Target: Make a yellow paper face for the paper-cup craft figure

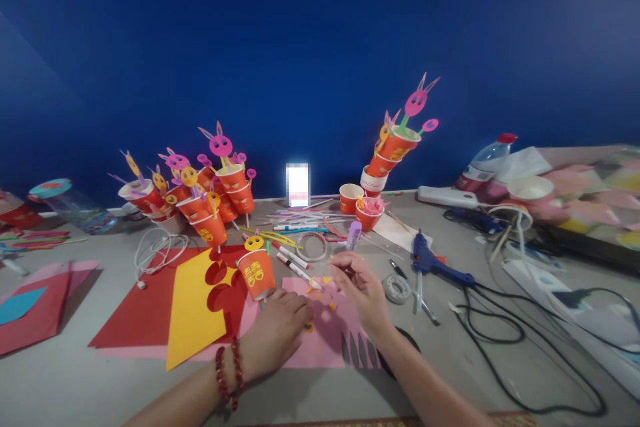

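My left hand (283,323), red bead bracelets at its wrist, is low over pink paper (325,340) with its fingers curled down. A small yellow paper piece (309,327) is by its fingertips; whether they grip it is hidden. To the right, my right hand (364,290) is raised a little, thumb and fingers drawn together; what they pinch, if anything, is too small to make out. Small yellow scraps (327,280) lie on the paper between the hands. Just behind my left hand, an orange paper cup (257,275) with a yellow smiley face (254,243) leans slightly.
Markers (295,263) and a tape roll (398,288) lie near the hands. A blue glue gun (440,263) with its looped cord is at right. Red card (145,303) and yellow card (195,313) are at left. Decorated cups (233,180) stand behind, beside the stacked cups (383,167) further right.
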`<state>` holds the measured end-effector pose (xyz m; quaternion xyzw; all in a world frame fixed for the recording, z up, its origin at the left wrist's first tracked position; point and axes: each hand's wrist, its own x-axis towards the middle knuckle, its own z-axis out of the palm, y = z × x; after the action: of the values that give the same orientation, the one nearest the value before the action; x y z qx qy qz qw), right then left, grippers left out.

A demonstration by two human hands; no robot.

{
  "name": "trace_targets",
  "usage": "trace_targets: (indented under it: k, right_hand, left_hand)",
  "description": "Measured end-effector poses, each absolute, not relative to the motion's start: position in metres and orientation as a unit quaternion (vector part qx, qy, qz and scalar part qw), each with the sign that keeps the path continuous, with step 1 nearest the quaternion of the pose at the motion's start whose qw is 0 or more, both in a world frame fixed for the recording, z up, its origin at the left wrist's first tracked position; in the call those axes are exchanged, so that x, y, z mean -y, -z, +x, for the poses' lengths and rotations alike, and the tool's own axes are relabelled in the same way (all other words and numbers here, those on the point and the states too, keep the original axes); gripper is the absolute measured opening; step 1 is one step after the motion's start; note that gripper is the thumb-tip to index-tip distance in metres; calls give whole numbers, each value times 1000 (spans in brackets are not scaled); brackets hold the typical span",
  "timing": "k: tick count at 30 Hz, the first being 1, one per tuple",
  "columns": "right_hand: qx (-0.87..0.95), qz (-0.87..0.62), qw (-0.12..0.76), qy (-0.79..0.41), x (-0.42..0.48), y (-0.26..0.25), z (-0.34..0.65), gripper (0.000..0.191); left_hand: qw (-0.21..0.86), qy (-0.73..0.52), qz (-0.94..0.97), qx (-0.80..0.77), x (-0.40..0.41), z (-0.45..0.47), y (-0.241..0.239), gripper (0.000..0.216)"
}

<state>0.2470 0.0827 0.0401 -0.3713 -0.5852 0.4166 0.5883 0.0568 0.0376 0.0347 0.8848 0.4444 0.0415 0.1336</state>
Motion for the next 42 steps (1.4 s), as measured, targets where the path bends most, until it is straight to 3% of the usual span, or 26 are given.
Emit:
trace_targets:
  k: [5, 9, 13, 17, 23, 26, 32, 35, 42]
  right_hand:
    - [568, -378, 586, -437, -82, -41, 248, 17]
    - [554, -365, 562, -493, -79, -42, 246, 37]
    - [532, -290, 482, -633, -76, -39, 241, 52]
    - [474, -242, 421, -735, -73, -34, 237, 54]
    - [401, -253, 397, -786, -72, -35, 237, 60]
    - [380, -256, 408, -790, -72, -34, 234, 59]
    - [384, -299, 521, -701, -70, -31, 229, 61]
    - [398, -313, 529, -681, -68, -32, 228, 60]
    - [435, -308, 522, -666, -65, -30, 226, 58]
  left_hand:
    - [167, -146, 868, -444, -39, 50, -29, 38]
    - [199, -310, 842, -394, -43, 45, -42, 42]
    - [222, -407, 805, -370, -47, 44, -57, 31]
    - [179, -429, 811, -355, -50, 45, -56, 26]
    - [91, -401, 857, -311, -54, 39, -52, 28]
    - [83, -397, 861, -308, -53, 39, -51, 34]
    - [221, -477, 748, -406, -41, 52, -35, 30]
    - [209, -475, 749, -411, -40, 57, -28, 37]
    - [212, -485, 740, -414, -44, 54, -29, 25]
